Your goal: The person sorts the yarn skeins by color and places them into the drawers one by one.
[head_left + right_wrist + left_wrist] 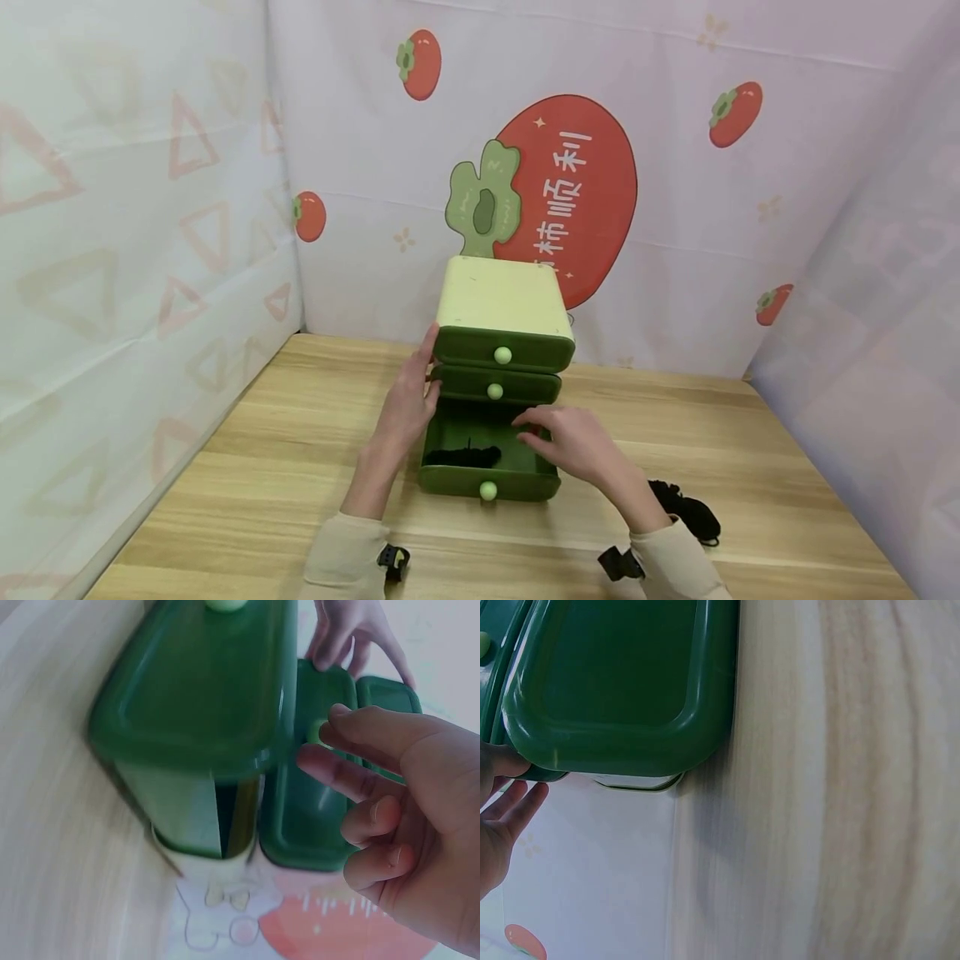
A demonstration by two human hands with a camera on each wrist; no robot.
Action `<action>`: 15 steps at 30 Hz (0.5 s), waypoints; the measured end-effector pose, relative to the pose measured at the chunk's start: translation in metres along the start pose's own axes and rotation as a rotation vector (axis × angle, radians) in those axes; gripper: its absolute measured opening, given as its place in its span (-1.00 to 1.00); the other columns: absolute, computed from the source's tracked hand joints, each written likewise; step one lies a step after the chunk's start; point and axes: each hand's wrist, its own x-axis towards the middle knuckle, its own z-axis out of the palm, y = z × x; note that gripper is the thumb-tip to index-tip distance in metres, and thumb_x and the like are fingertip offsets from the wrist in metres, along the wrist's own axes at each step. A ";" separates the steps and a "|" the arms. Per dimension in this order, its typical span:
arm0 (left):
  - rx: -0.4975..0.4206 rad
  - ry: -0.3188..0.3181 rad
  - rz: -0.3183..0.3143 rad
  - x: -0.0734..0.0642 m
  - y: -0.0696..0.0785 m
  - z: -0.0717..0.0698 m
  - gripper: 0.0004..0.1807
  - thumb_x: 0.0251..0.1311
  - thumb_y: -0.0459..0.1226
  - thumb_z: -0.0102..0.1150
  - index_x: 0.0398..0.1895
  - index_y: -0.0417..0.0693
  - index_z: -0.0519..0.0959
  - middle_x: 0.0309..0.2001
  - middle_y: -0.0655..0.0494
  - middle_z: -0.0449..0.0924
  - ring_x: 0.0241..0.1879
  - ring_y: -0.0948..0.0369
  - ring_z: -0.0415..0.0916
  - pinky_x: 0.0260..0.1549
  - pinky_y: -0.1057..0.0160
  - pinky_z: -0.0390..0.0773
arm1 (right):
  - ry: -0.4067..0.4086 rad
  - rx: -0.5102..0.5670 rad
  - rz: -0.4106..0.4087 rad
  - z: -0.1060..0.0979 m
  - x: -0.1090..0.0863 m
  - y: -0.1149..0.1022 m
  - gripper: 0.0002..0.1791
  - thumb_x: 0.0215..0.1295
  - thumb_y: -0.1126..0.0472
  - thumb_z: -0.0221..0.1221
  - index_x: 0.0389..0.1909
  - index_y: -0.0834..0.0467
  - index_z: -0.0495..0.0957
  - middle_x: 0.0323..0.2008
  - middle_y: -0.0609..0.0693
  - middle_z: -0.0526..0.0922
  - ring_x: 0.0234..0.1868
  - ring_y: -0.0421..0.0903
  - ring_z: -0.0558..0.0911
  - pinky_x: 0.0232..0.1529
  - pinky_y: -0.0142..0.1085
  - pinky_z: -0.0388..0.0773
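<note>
A small drawer cabinet (502, 296) with a cream top and green drawers stands on the table. My left hand (407, 404) grips its left side, the thumb at the edge of the middle drawer (528, 387) and the fingers along the side. The bottom drawer (453, 482) is pulled out, and a dark, soft-looking bundle (465, 457) lies inside at its left. Over this drawer's right part hovers my right hand (570, 437), fingers loosely bent and holding nothing. In the right wrist view, the right fingers (375, 729) overlap the middle drawer's knob.
Another black bundle (696, 515), with a thin loop at its end, lies on the wooden table (300, 467) beside my right forearm. Behind the cabinet rises a white cloth backdrop (360, 275) printed with red persimmons. Side cloths (150, 250) border the table.
</note>
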 end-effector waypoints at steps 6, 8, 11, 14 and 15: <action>0.000 -0.016 -0.015 0.000 -0.002 -0.001 0.11 0.14 -0.63 0.21 0.62 0.18 -0.14 -0.07 -0.12 0.51 -0.07 -0.03 0.54 -0.21 0.11 0.67 | 0.006 -0.013 0.053 -0.008 -0.015 0.018 -0.82 0.29 0.10 0.30 -0.11 -0.04 0.71 -0.37 -0.28 0.69 -0.36 -0.37 0.60 -0.37 -0.38 0.54; 0.003 -0.017 -0.015 0.000 -0.002 -0.001 0.11 0.15 -0.62 0.21 0.62 0.19 -0.15 -0.07 -0.12 0.51 -0.07 -0.04 0.54 -0.21 0.11 0.67 | 0.008 -0.021 0.063 -0.011 -0.020 0.024 -0.82 0.29 0.10 0.30 -0.11 -0.04 0.71 -0.37 -0.28 0.68 -0.36 -0.35 0.61 -0.36 -0.36 0.55; 0.007 -0.015 -0.012 0.000 -0.003 0.000 0.11 0.15 -0.62 0.21 0.62 0.19 -0.16 -0.07 -0.14 0.52 -0.07 -0.07 0.55 -0.23 0.11 0.67 | 0.017 -0.035 0.077 -0.014 -0.028 0.031 -0.82 0.29 0.11 0.30 -0.11 -0.05 0.72 -0.40 -0.30 0.67 -0.37 -0.34 0.61 -0.35 -0.34 0.55; 0.002 -0.012 -0.001 0.000 -0.003 0.001 0.12 0.14 -0.63 0.21 0.62 0.19 -0.16 -0.07 -0.17 0.52 -0.07 -0.09 0.54 -0.23 0.09 0.68 | 0.028 -0.047 0.099 -0.019 -0.035 0.036 -0.83 0.28 0.10 0.31 -0.13 -0.07 0.72 -0.43 -0.33 0.65 -0.38 -0.36 0.60 -0.37 -0.34 0.54; -0.003 -0.011 0.002 0.000 -0.003 0.001 0.12 0.14 -0.64 0.21 0.62 0.18 -0.16 -0.07 -0.19 0.52 -0.07 -0.10 0.54 -0.23 0.09 0.68 | 0.029 -0.051 0.111 -0.020 -0.038 0.038 -0.83 0.28 0.09 0.31 -0.13 -0.09 0.72 -0.44 -0.34 0.64 -0.39 -0.37 0.59 -0.38 -0.35 0.53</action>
